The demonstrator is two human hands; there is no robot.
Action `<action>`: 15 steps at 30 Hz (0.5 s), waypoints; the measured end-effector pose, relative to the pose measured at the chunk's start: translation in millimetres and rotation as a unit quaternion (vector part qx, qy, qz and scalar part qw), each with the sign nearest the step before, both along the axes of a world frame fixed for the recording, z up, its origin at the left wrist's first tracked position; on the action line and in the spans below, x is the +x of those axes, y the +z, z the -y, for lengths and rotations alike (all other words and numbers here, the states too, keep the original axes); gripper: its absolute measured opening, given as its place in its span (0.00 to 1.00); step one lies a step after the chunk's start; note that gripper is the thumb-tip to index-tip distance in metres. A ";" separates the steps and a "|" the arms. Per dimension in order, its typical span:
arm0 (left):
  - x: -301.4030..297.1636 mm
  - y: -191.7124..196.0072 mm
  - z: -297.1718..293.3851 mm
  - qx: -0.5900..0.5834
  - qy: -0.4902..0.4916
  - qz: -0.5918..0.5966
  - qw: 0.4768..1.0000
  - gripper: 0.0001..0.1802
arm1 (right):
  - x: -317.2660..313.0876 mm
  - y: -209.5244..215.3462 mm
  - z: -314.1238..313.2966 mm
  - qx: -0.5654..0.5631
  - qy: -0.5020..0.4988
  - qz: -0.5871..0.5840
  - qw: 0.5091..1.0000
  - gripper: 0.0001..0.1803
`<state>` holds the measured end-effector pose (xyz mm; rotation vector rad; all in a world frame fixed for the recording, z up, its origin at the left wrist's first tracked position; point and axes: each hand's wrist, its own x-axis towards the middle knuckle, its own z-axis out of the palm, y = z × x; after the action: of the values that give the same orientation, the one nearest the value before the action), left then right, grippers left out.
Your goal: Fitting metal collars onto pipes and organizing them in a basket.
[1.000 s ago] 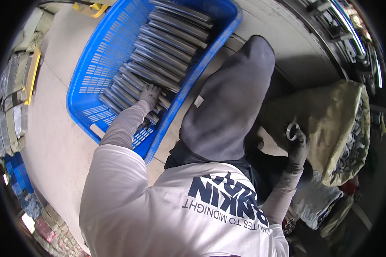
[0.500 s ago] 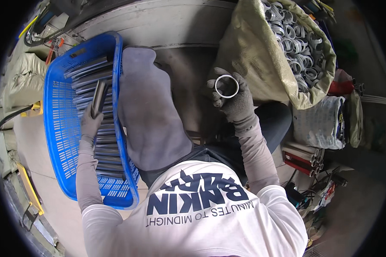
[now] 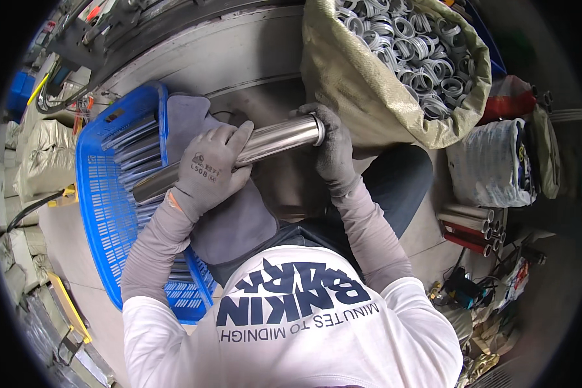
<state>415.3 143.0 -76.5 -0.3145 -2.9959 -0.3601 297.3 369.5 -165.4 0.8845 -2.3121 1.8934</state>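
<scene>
A shiny metal tube (image 3: 271, 141) lies slantwise in front of me, its right end higher than its left. Around its middle my gloved left hand (image 3: 210, 165) is closed, thumb on top. At the right end sits a pale grey ring (image 3: 319, 129); the gloved fingers of my right hand (image 3: 333, 145) are closed about it. The ring is at the tube's mouth; how far it goes on cannot be made out. Below the tube's left end stands a blue plastic basket (image 3: 100, 226) holding several similar metal tubes (image 3: 136, 152).
A large woven sack (image 3: 368, 84) full of pale grey rings (image 3: 420, 81) stands at the far right. A grey pad (image 3: 236, 226) lies over my left leg. More tubes (image 3: 465, 223) are stacked at right, near a wrapped bundle (image 3: 488, 165). Wrapped packages (image 3: 48, 152) stand at left.
My left hand has brought the tube out of the basket, up and rightward. My right hand has turned and moved slightly left, bringing the ring to the tube's end. The view has shifted a little.
</scene>
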 end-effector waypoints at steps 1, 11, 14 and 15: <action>-2.0 0.6 -2.5 -0.008 -0.004 0.003 1.000 0.38 | -0.6 -3.4 -0.3 -0.035 -0.013 -0.034 0.999 0.15; -2.1 -3.2 -0.8 -0.029 -0.022 0.005 0.999 0.43 | 11.7 19.2 12.2 -0.051 -0.026 0.078 0.995 0.21; -1.6 -1.7 -0.5 -0.027 -0.033 0.036 0.998 0.42 | 21.5 25.5 18.7 -0.078 -0.073 0.205 0.973 0.18; -0.5 -0.4 -0.4 -0.035 -0.020 0.036 0.999 0.42 | 24.6 24.7 20.3 -0.065 -0.076 0.215 0.972 0.17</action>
<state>414.8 143.3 -76.9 -0.3763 -3.0812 -0.2758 321.9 349.2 -140.7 0.2911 -2.3410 2.3168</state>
